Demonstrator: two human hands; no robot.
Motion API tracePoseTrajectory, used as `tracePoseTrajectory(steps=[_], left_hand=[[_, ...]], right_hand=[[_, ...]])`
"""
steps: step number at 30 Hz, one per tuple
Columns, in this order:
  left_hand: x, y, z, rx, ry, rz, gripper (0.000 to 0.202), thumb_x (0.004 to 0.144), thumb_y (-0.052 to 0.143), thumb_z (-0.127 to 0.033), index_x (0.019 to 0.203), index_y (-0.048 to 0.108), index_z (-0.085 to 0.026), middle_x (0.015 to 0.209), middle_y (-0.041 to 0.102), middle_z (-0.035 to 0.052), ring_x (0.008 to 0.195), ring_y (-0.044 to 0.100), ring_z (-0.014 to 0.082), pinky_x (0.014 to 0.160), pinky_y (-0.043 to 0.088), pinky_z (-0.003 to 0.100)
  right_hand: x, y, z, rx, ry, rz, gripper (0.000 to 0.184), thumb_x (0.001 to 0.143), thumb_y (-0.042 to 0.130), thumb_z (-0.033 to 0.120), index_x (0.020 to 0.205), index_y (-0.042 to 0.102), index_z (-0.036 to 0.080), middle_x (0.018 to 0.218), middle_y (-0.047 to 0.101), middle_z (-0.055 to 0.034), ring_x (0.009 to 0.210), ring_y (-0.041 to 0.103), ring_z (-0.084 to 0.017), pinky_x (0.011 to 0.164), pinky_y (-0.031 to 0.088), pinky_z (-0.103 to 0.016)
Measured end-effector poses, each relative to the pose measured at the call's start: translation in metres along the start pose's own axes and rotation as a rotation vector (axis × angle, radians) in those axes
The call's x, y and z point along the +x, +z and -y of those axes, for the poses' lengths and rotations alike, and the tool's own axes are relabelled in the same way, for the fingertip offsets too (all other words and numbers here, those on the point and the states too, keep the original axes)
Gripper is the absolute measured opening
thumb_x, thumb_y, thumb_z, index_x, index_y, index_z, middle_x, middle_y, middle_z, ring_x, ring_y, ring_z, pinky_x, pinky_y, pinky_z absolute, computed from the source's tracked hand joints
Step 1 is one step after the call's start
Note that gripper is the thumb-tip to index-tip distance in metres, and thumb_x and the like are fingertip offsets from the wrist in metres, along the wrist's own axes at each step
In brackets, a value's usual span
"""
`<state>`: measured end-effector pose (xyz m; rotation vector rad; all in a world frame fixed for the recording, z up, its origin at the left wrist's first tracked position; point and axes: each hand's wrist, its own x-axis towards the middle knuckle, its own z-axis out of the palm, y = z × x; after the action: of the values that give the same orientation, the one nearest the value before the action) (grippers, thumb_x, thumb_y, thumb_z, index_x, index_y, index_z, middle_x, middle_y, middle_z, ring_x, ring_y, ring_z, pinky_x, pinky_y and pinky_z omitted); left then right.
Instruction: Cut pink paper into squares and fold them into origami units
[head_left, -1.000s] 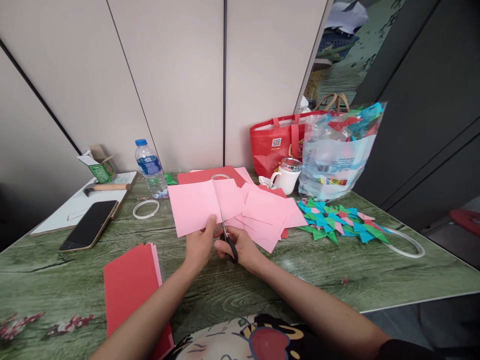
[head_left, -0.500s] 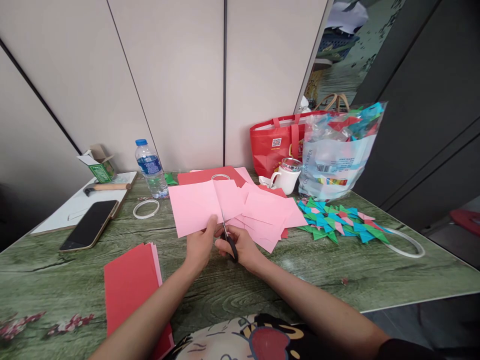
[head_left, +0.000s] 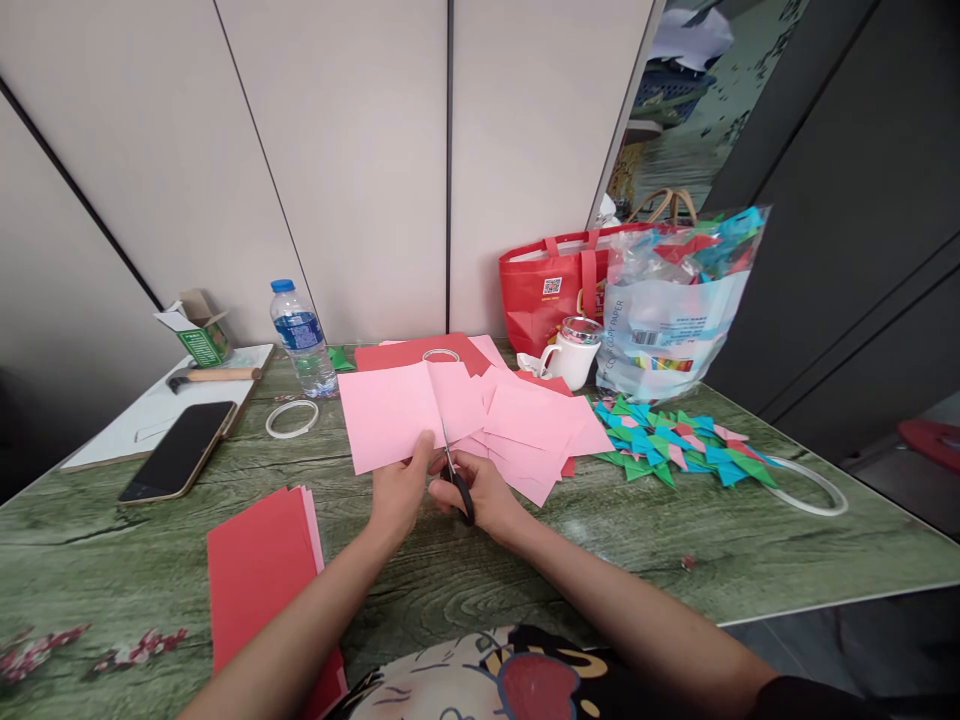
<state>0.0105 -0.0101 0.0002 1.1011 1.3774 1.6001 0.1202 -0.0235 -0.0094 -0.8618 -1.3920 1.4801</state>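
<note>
Left hand [head_left: 397, 495] pinches pink paper [head_left: 390, 415], thumb on top; right hand [head_left: 491, 492] holds black-handled scissors [head_left: 465, 500], blades against the paper. Claw hammer [head_left: 221, 374] behind smartphone [head_left: 178, 450], desk's [head_left: 787, 575] left; folded paper pieces [head_left: 667, 440] heaped before copy-paper bag [head_left: 667, 335].

White board [head_left: 112, 443] lay at left, bearing a wooden-handled hammer [head_left: 225, 374]; an open green box [head_left: 206, 347] stood just behind the hammer. Phone [head_left: 178, 452] lay screen up at the board's near edge. Thin item on the board, possibly wire, was indistinct. Blue-capped bottle [head_left: 301, 340] stood upright alongside. At right, lidded white mug [head_left: 576, 362] stood before a red bag [head_left: 529, 300].
</note>
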Motion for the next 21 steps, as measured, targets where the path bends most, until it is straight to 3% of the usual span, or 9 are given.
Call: tracePoseTrajectory(steps=[7, 21], left_hand=[[0.0009, -0.0032, 0.0049, 0.059, 0.023, 0.06, 0.034, 0.07, 0.059, -0.04, 0.092, 0.064, -0.014, 0.096, 0.067, 0.0097, 0.091, 0.06, 0.0209, 0.086, 0.043, 0.034], [0.0014, -0.0025, 0.004, 0.082, 0.005, 0.061, 0.033, 0.068, 0.058, -0.044, 0.077, 0.066, -0.013, 0.078, 0.069, 0.0076, 0.085, 0.061, 0.0216, 0.085, 0.042, 0.033]], right_hand=[[0.0018, -0.0024, 0.0001, 0.029, -0.045, 0.013, 0.041, 0.057, 0.073, 0.04, 0.085, 0.056, 0.015, 0.06, 0.047, 0.0045, 0.053, 0.039, -0.008, 0.051, 0.03, -0.022], [0.0031, -0.0004, -0.0046, 0.039, -0.019, -0.022, 0.035, 0.059, 0.071, 0.04, 0.079, 0.054, 0.017, 0.054, 0.05, 0.0048, 0.044, 0.042, -0.008, 0.044, 0.032, -0.022]])
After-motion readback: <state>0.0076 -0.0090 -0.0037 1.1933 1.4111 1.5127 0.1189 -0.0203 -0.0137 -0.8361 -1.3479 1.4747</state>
